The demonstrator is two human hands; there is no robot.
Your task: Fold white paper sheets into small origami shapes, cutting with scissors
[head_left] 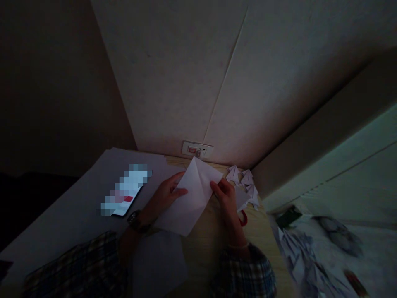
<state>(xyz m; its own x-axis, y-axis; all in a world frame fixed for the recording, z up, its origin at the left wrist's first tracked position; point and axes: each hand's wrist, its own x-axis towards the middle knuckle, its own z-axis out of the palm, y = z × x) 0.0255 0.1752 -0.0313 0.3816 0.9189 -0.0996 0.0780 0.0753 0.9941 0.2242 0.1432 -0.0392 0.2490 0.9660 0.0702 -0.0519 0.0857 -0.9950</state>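
Note:
A creased sheet of white paper (189, 203) is held up between my two hands, above the wooden table. On its left edge my left hand (169, 192) grips it, thumb on the near face and fingers behind. My right hand (223, 192) pinches the right edge between thumb and fingers. Fold lines run from the sheet's top corner down its face. Beneath my left forearm lies another white sheet (161, 260). Close to my right wrist is a red curved handle (243, 218), partly hidden by the arm and paper.
Several folded paper pieces (247, 178) lie at the table's back right. A lit phone (127, 192) rests on large white sheets (77, 207) at left. A socket plate (197, 149) is on the wall behind. Beyond the table's right edge, folded papers (300, 252) lie lower down.

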